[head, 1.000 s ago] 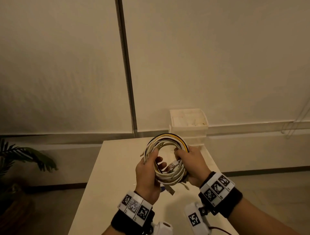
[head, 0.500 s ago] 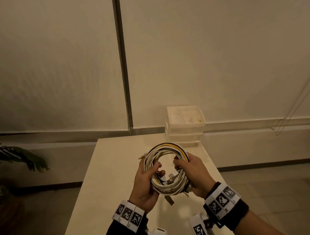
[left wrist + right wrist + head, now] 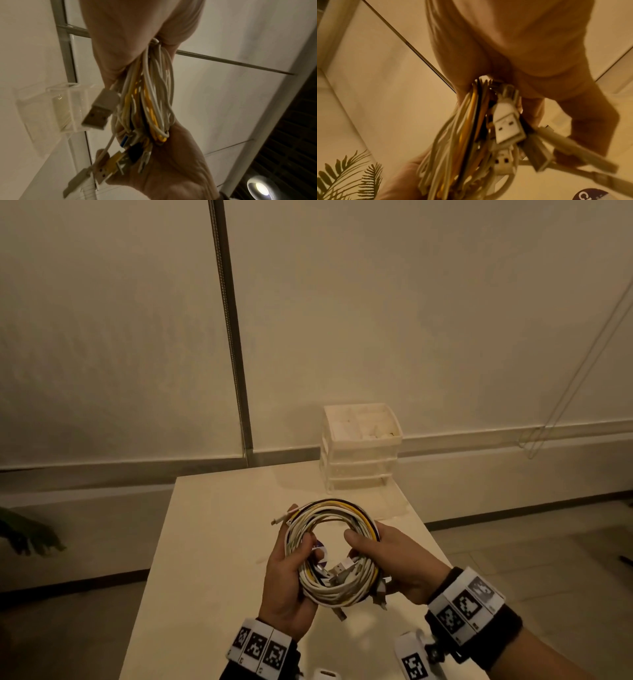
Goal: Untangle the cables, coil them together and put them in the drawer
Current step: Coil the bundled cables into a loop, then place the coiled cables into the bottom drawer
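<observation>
A round coil of cables [image 3: 334, 553], mostly white with yellow and dark strands, hangs in the air above the white table [image 3: 205, 559]. My left hand [image 3: 289, 573] grips the coil's left side, thumb through the ring. My right hand [image 3: 387, 563] grips its right side, thumb inside the loop. Loose USB plugs [image 3: 339, 571] stick out near the bottom; they show close up in the left wrist view [image 3: 99, 109] and the right wrist view [image 3: 506, 127]. A small white drawer unit [image 3: 361, 453] stands at the table's far right corner, its drawers closed.
The wall [image 3: 411, 320] rises right behind the table, with a vertical metal strip [image 3: 229, 337]. A potted plant [image 3: 30, 535] sits on the floor at the left. The table's right edge runs close to my right wrist.
Both hands and the coil have dropped lower and closer to me in the view. The left hand's grip has shifted round the coil's left side. The drawer unit now shows more of its front.
</observation>
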A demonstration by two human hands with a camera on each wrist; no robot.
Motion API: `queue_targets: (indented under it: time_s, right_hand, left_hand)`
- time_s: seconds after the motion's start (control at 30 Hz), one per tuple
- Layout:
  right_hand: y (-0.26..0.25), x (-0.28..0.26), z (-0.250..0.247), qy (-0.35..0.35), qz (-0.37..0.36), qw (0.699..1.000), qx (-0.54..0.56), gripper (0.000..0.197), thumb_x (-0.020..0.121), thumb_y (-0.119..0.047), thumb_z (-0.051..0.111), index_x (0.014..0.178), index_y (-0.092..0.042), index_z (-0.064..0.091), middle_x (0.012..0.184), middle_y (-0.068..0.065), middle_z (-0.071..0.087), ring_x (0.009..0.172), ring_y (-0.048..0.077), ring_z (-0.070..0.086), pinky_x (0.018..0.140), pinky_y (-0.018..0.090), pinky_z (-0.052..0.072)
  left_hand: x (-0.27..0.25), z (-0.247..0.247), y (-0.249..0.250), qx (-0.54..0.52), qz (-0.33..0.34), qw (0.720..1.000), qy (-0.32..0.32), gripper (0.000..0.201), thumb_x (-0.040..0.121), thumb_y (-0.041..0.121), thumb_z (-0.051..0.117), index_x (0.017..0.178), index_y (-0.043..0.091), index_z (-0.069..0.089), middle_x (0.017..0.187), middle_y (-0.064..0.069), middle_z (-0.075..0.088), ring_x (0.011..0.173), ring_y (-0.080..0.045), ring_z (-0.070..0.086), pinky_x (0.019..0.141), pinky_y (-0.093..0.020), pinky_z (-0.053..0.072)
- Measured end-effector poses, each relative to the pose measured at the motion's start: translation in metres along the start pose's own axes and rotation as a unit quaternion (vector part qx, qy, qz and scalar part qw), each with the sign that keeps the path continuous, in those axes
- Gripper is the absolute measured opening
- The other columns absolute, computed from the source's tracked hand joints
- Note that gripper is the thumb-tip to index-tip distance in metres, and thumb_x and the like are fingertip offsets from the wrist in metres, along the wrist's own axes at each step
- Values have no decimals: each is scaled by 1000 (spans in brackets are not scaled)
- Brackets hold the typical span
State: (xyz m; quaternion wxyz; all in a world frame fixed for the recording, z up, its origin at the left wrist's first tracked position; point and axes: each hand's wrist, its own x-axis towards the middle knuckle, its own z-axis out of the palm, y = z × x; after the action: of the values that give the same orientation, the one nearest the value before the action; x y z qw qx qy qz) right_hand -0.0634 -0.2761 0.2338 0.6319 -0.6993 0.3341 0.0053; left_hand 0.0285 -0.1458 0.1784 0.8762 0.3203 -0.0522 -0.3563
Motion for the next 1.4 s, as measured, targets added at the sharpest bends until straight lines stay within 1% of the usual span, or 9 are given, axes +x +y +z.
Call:
queue_targets:
  time_s: [0.27,0.43,0.73,0.8,0.9,1.0,1.17,1.3,1.4]
  right_hand:
    - [1,-7,8,-60,41,990,118,34,89,-48,59,112,-23,54,79,4,66,67,28,64,59,50,55]
    - [20,-2,32,106,-59,985,124,26,92,-34,60,97,-8,66,72,5,70,67,18,68,63,29,55]
    - [70,14,32,236,-35,971,17,39,74,-45,70,78,-7,66,79,11,68,73,27,63,75,43,53]
    - [76,20,29,247,-28,968,20,59,64,-54,77,101,-10,64,102,8,64,86,21,60,83,41,52]
    - [79,26,16,268,-7,962,49,59,81,-28,72,130,-9,45,139,4,48,116,20,51,102,40,42]
    - [84,37,-8,260,-25,963,70,72,84,-21,70,145,-11,32,115,-2,58,106,17,51,96,32,39]
    - [95,83,-64,259,-30,963,68,51,79,-25,73,126,-14,58,145,-1,46,122,22,53,97,36,44]
    - [93,127,-122,221,-59,962,150,43,77,-13,75,118,-21,62,101,-3,69,90,13,64,80,31,52]
    - [93,161,-161,181,-67,965,178,45,77,-13,77,115,-31,62,100,-1,70,94,16,67,85,40,55]
  left_hand:
    - [-3,-6,-5,9,37,999,23,44,83,12,57,125,24,63,81,-6,63,69,-17,54,76,-39,46]
    - [-4,-10,-19,7,28,997,67,39,88,15,58,122,30,66,101,-12,60,85,-28,51,90,-53,46]
    - [-5,-25,-55,84,10,985,149,29,96,11,56,120,27,64,104,-16,66,73,-20,72,70,-36,55]
    - [0,-25,-64,101,8,982,157,29,96,12,57,119,27,65,103,-15,65,79,-23,70,73,-37,56]
    - [12,-22,-80,126,5,979,161,28,96,13,58,119,28,66,97,-13,64,81,-25,68,79,-40,56]
    - [30,-13,-99,136,-6,975,174,29,96,14,59,121,27,64,94,-14,63,83,-30,69,79,-41,56]
    - [78,14,-135,147,3,972,185,31,97,13,57,121,31,64,108,-15,65,87,-27,68,73,-38,56]
    - [130,42,-168,160,1,966,203,30,97,12,56,116,32,66,118,-13,63,101,-30,64,79,-41,56]
    - [167,59,-185,154,-20,963,221,27,97,15,57,113,35,67,117,-17,62,107,-37,64,87,-49,56]
